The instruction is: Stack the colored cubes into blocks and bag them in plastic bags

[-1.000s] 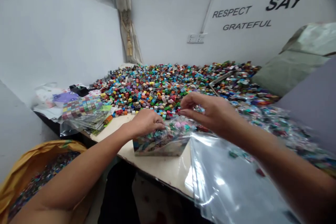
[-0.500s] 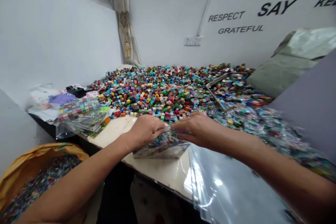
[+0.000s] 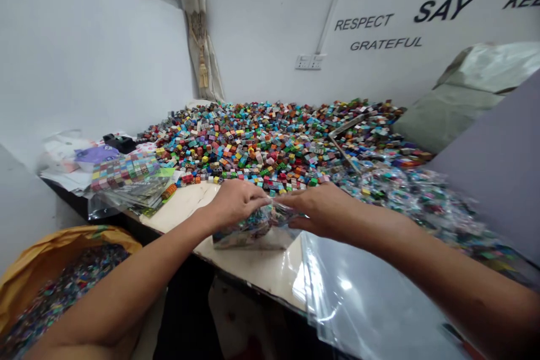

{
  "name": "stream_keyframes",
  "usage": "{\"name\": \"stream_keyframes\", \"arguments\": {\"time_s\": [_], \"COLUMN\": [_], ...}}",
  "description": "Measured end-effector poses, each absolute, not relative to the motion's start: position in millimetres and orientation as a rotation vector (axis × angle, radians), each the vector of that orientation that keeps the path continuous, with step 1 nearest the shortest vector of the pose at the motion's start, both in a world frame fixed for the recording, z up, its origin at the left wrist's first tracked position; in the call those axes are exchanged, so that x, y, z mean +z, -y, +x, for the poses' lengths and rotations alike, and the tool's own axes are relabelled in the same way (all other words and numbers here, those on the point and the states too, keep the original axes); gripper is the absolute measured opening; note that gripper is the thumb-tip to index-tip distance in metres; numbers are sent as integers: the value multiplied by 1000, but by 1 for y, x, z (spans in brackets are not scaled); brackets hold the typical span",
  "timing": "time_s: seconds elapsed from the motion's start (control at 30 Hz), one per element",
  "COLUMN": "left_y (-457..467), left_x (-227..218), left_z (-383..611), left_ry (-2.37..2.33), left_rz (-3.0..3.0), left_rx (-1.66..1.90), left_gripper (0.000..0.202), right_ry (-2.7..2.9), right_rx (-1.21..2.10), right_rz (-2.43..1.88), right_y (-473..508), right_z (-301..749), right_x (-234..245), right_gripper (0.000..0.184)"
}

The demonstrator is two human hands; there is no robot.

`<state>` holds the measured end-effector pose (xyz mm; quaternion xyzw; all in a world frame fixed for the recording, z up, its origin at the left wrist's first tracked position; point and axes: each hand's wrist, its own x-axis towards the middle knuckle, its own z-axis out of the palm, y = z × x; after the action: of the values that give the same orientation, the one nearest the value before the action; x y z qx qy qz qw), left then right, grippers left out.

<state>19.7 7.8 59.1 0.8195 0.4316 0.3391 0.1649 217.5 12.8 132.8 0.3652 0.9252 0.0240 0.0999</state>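
A small clear plastic bag [image 3: 248, 230] filled with tiny coloured cubes stands on the pale table [image 3: 253, 270] near its front edge. My left hand [image 3: 236, 202] pinches the bag's top edge from the left. My right hand [image 3: 316, 208] pinches the same top edge from the right, fingertips almost meeting the left hand's. Both hands are closed on the plastic. Behind them a wide heap of small coloured cubes [image 3: 270, 135] covers the table.
Empty clear bags [image 3: 363, 298] lie at the front right. Filled bags [image 3: 422, 202] pile up on the right. A stack of printed sheets in plastic [image 3: 126, 177] lies at the left. A yellow sack of cubes [image 3: 54, 281] stands below the table's left.
My right hand came down from above the bag to its top edge and met my left hand. Both hands now pinch the bag's mouth together.
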Motion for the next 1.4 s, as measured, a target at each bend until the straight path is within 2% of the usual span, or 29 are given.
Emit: {"name": "stream_keyframes", "arguments": {"time_s": [0.17,0.33,0.53,0.63,0.83,1.17,1.4], "left_y": [-10,-10,-7,-7,-8,-7,-7], "left_x": [72,71,69,68,62,63,60], "left_z": [17,16,17,15,14,18,18], "left_ry": [-1230,-1197,-1193,-1171,-1181,-1216,-1211], "left_rz": [2161,2163,2195,2213,2205,2306,2240], "left_rx": [818,854,902,877,948,894,963], "left_gripper": [26,26,32,35,24,26,23], "right_ry": [-2702,-2617,-2622,-2654,-2412,-2277,-2428], "right_rx": [58,-169,-236,-146,203,330,213], "right_rz": [1080,1166,1077,1068,1016,1027,975], "right_y": [-12,-12,-16,-15,-11,-2,-4], "right_z": [210,201,204,208,205,193,212], "right_x": [146,141,141,147,145,143,143], "right_gripper": [22,22,19,17,21,22,17]}}
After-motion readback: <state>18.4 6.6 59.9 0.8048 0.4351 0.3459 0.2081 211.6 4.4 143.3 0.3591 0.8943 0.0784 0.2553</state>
